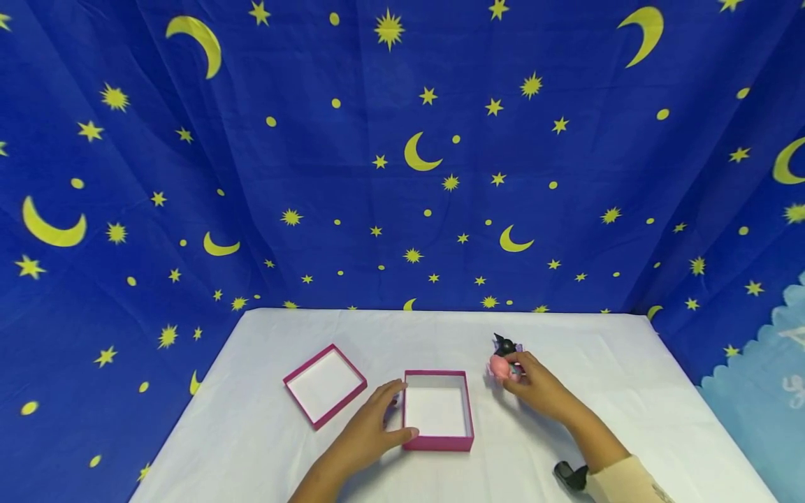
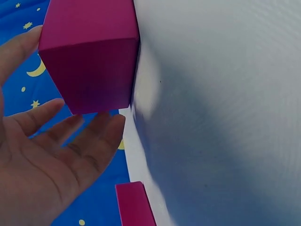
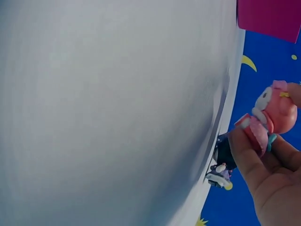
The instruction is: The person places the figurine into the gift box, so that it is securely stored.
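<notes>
My left hand [image 1: 367, 434] rests at the left side of a magenta square box [image 1: 438, 443] with a white inside, thumb at the near corner and fingers toward the far one. In the left wrist view its fingers are loosely extended against the box wall [image 2: 91, 77]. To the right of the box, my right hand [image 1: 542, 392] pinches a pink toy figurine [image 1: 499, 367] between thumb and fingers. The right wrist view shows this figurine [image 3: 282, 115] tilted, with a yellow bow. Just behind it stands a black figurine [image 1: 506, 346] with purple parts.
A shallow magenta lid [image 1: 340, 411] lies inside-up on the white tablecloth [image 1: 390, 335], left of the box. Beside my right forearm is a black object [image 1: 569, 477]. Something small and dark [image 1: 395, 401] shows between my left hand and the box. A blue star-patterned curtain [image 1: 352, 188] stands behind.
</notes>
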Available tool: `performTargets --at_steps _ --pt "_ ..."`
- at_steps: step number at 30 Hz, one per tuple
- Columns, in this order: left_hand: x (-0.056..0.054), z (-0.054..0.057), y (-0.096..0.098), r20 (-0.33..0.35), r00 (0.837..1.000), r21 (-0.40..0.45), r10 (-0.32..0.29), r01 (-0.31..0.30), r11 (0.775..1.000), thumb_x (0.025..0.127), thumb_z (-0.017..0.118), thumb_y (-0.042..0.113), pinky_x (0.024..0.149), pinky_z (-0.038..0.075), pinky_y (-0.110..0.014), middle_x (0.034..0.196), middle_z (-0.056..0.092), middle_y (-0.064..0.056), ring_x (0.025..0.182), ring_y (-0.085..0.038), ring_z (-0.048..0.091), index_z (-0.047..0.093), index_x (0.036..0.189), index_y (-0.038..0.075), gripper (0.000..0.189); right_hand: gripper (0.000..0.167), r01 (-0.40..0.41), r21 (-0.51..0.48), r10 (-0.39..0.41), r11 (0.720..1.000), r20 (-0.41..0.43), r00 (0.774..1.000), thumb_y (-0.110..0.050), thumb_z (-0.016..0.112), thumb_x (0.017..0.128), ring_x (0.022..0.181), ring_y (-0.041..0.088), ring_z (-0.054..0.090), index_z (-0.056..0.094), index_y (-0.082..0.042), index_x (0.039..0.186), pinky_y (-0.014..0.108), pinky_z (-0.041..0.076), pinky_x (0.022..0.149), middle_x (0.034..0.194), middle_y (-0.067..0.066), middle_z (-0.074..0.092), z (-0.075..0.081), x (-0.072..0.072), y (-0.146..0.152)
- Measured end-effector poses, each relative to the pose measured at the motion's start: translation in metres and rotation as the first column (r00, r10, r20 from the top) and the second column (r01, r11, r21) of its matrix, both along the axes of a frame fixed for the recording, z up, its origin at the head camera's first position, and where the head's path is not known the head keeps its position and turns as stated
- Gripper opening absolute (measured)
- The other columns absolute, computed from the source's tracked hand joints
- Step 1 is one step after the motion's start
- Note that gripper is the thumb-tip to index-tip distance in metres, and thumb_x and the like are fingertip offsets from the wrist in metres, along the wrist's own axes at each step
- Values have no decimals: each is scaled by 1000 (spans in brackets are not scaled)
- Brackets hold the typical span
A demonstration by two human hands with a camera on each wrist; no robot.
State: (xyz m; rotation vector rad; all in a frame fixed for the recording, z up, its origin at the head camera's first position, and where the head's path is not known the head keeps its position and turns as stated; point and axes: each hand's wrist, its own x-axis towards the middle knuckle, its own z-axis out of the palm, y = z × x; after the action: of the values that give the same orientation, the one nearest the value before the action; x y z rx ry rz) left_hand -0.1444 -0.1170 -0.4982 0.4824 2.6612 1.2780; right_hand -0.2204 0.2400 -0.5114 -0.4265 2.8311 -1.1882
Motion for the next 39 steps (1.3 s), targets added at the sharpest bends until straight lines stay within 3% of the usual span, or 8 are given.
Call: performTargets --at_steps 7,9,12,17,24,32,36,39 --pt "-4 1 -1 13 1000 -23 -28 28 999 86 77 46 123 24 -63 170 20 6 155 -36 24 30 161 25 91 50 -48 -78 44 996 -60 997 -18 60 102 119 30 58 47 -13 150 44 54 99 142 21 52 2 6 -4" --pt "-4 1 -1 19 999 -35 -46 47 998 87 76 47 123 25 -63 170 21 6 155 -35 25 29 161 27 90 46 -56 -92 49 994 -78 996 -21 56 104 118 30 59 48 -18 150 48 53 98 139 21 52 4 8 -5" --pt "-5 0 -1 37 997 -44 -69 71 997 88 74 47 123 25 -63 170 20 4 155 -35 24 27 161 28 89 42 -65 -130 58 989 -54 997 -25 50 107 108 25 63 50 -22 149 42 54 93 135 19 52 6 11 -7" --pt "-4 1 0 56 996 -32 -69 70 997 89 73 49 124 24 -62 171 16 7 157 -32 21 25 162 26 91 39 -94 -259 100 961 11 995 -18 42 110 97 21 64 45 -16 149 32 60 82 142 23 47 11 15 -11" --pt "-4 0 0 50 997 -13 -58 58 998 86 75 49 124 24 -61 172 13 7 157 -31 20 24 162 21 96 39 -87 -309 99 947 24 995 -26 35 112 100 20 67 45 -18 149 32 60 84 141 19 55 13 19 -14" --pt "-6 -3 0 60 996 4 -62 62 998 85 76 50 122 27 -63 171 16 4 156 -32 23 25 162 26 96 43 -152 -425 172 892 11 985 -22 31 112 107 18 67 43 -7 151 38 62 89 142 30 50 10 18 -17" --pt "-6 -3 0 48 996 18 -69 69 997 85 77 49 122 26 -63 171 17 3 156 -32 23 26 162 25 95 49 -143 -474 197 869 66 978 -18 45 109 109 25 69 32 -8 155 34 61 91 143 32 44 11 18 -18" --pt "-7 -3 -1 37 997 30 -74 73 997 85 77 49 123 25 -63 171 18 2 156 -32 23 26 162 24 95 68 -136 -521 218 842 99 971 -4 60 100 111 26 69 25 -12 157 30 61 92 145 33 38 11 20 -20"
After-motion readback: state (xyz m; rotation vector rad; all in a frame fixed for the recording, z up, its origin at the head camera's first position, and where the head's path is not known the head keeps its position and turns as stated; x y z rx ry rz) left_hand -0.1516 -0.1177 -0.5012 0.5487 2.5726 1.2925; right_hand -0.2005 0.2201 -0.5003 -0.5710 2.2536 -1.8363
